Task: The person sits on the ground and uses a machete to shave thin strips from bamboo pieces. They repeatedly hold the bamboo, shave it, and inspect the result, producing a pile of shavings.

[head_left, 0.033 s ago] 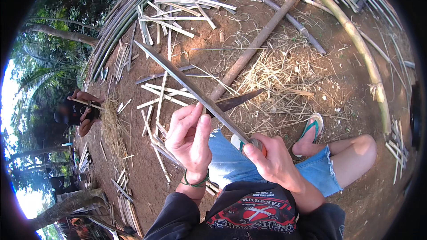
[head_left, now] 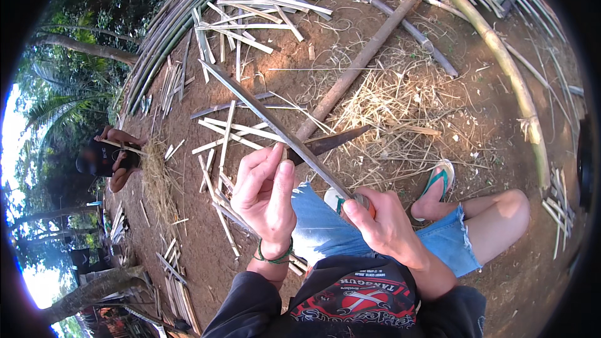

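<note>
My right hand (head_left: pixel 389 222) is closed round the orange handle (head_left: pixel 370 208) of a long, narrow grey blade (head_left: pixel 256 107). The blade slants up and left across my lap to a pointed tip. My left hand (head_left: pixel 266 197) is raised beside the middle of the blade, thumb and fingertips pinched together. What they hold, if anything, is too small to make out. A shorter dark blade (head_left: pixel 335 141) sticks out to the right from behind the long one, its base hidden near my left fingertips. I sit with my bent, sandalled legs below both hands.
Pale split bamboo strips (head_left: pixel 275 6) lie scattered ahead and to the left. A brown pole (head_left: pixel 369 53) crosses the dirt near a heap of shavings (head_left: pixel 400 103). A thick bamboo pole (head_left: pixel 501 44) curves along the right. Another person (head_left: pixel 116 156) works at the far left.
The tip of the long blade has shifted slightly to the right. My left hand has moved a little left and down. My right hand has hardly moved.
</note>
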Action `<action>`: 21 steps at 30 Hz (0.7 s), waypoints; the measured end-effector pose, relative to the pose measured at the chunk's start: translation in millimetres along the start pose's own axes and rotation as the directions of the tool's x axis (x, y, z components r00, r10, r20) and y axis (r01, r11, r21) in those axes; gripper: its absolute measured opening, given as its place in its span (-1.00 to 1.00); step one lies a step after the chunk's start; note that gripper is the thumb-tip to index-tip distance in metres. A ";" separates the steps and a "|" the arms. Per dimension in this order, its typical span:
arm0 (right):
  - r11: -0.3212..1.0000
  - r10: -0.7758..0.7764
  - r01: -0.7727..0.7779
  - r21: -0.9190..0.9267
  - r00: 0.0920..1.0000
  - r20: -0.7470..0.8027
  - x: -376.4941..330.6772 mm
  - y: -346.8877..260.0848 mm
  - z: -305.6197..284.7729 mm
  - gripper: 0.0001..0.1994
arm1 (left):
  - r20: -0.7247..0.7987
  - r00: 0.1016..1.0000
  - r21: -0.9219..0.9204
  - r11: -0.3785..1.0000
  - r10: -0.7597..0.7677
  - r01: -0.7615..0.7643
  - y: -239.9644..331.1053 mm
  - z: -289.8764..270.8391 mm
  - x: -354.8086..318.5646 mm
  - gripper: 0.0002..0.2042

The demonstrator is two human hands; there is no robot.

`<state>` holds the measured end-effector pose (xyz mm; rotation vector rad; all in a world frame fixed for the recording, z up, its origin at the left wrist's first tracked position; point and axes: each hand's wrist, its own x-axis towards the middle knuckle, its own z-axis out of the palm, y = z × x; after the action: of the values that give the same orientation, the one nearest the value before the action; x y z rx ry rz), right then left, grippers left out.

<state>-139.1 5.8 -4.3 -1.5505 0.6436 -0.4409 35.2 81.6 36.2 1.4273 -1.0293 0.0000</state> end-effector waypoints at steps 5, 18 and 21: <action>0.999 -0.015 0.015 -0.040 1.000 0.003 -4.1 -12.0 -2.4 -0.42 | -0.013 0.999 0.034 0.998 0.052 -0.052 -5.8 -2.8 -2.3 -0.75; 0.988 -0.009 -0.001 -0.157 0.998 -0.067 2.7 13.8 -0.8 -0.46 | 0.010 0.999 0.065 0.997 0.049 -0.050 3.5 -3.1 -3.5 -0.75; 0.994 0.018 -0.021 -0.105 0.999 -0.036 -3.8 1.8 -6.7 -0.46 | 0.011 0.998 0.064 0.996 0.065 -0.066 1.8 -2.7 -5.5 -0.75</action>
<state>-146.4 3.0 -5.0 -1.6378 0.7183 -0.4259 32.5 87.2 35.0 1.4524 -1.0918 0.0752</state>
